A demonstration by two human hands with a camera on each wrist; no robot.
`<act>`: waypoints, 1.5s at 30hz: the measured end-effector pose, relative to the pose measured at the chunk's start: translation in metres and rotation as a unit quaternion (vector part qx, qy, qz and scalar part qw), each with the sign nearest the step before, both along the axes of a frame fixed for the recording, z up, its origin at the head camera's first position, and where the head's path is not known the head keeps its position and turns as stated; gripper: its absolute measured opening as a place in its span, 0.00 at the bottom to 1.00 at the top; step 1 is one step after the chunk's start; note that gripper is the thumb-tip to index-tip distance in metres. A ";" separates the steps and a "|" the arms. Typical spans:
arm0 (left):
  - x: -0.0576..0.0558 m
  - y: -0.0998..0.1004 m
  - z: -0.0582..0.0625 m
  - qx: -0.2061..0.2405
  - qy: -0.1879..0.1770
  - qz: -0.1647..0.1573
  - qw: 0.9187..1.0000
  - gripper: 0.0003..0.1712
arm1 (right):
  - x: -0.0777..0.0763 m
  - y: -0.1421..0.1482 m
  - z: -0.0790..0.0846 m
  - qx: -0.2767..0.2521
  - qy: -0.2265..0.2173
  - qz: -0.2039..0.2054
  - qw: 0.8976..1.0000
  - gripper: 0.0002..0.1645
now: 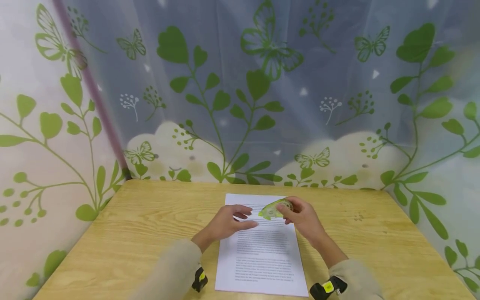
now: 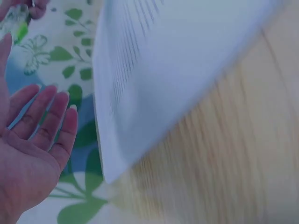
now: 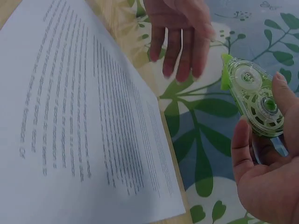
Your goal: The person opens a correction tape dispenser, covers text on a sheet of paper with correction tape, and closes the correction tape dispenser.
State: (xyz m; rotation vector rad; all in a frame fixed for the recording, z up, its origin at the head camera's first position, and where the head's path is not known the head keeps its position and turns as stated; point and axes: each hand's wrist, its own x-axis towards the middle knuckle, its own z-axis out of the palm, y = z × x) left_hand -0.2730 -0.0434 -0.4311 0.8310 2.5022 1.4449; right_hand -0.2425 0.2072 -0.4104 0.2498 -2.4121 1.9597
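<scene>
A green, see-through correction tape dispenser (image 1: 272, 209) is held in my right hand (image 1: 304, 218), above the upper part of a printed sheet of paper (image 1: 262, 250). In the right wrist view the dispenser (image 3: 252, 93) shows its round reels through the clear case, with thumb and fingers gripping its rear end. Its green tip points toward my left hand (image 1: 230, 223), which hovers over the paper's left side, holding nothing. The left wrist view shows the left hand (image 2: 37, 140) with extended, slightly bent fingers, apart from the dispenser.
The paper lies on a light wooden table (image 1: 161, 216). Behind the table hangs a curtain (image 1: 232, 104) printed with green leaves and butterflies. Black straps with yellow labels sit at the left wrist (image 1: 200, 279) and the right wrist (image 1: 328, 287).
</scene>
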 end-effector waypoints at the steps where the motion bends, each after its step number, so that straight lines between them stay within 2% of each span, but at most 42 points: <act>1: 0.001 0.003 0.000 0.015 -0.009 -0.002 1.000 0.30 | 0.001 -0.002 0.000 -0.005 0.002 0.004 1.000 0.21; 3: 0.005 0.008 0.001 0.042 -0.033 0.000 0.999 0.27 | 0.003 -0.006 0.001 -0.013 0.005 0.010 1.000 0.21; 5: 0.013 0.011 0.010 0.063 -0.052 0.004 0.997 0.24 | 0.004 -0.010 0.002 -0.015 0.009 0.016 1.000 0.21; 6: 0.014 0.013 0.010 0.071 -0.060 0.007 0.996 0.23 | 0.005 -0.012 0.003 -0.014 0.011 0.017 1.000 0.21; 10: 0.014 0.016 0.006 0.091 -0.074 0.020 0.993 0.18 | 0.006 -0.017 0.003 -0.004 0.008 0.014 1.000 0.20; 12: 0.008 0.018 -0.004 0.097 -0.075 0.027 0.992 0.16 | 0.007 -0.019 0.001 -0.002 0.002 0.010 1.000 0.20; 15: 0.011 0.018 -0.003 0.098 -0.071 0.035 0.992 0.12 | 0.006 -0.020 -0.002 0.000 -0.001 0.004 1.000 0.19; 17: 0.014 0.019 -0.001 0.096 -0.069 0.037 0.992 0.10 | 0.007 -0.021 -0.003 0.003 0.003 0.002 1.000 0.18; 19: 0.020 0.018 0.007 0.099 -0.065 0.033 0.992 0.09 | 0.008 -0.022 -0.003 0.008 0.008 0.000 1.000 0.17; 24: 0.026 0.015 0.021 0.108 -0.080 0.021 0.991 0.09 | 0.009 -0.023 -0.002 0.013 0.007 -0.003 1.000 0.18; 26: 0.022 0.015 0.015 0.102 -0.086 0.024 0.991 0.10 | 0.009 -0.023 -0.001 0.013 0.008 -0.002 1.000 0.18; 32: 0.011 0.012 0.000 0.069 -0.069 0.020 0.995 0.10 | 0.009 -0.022 -0.003 0.023 0.009 0.000 1.000 0.17; 37: 0.010 0.009 -0.002 0.040 -0.061 0.017 0.997 0.08 | 0.011 -0.023 -0.002 0.024 0.001 -0.001 1.000 0.14; 45: 0.011 0.004 -0.003 0.009 -0.047 0.017 0.999 0.07 | 0.027 -0.030 0.018 0.025 0.005 0.008 1.000 0.11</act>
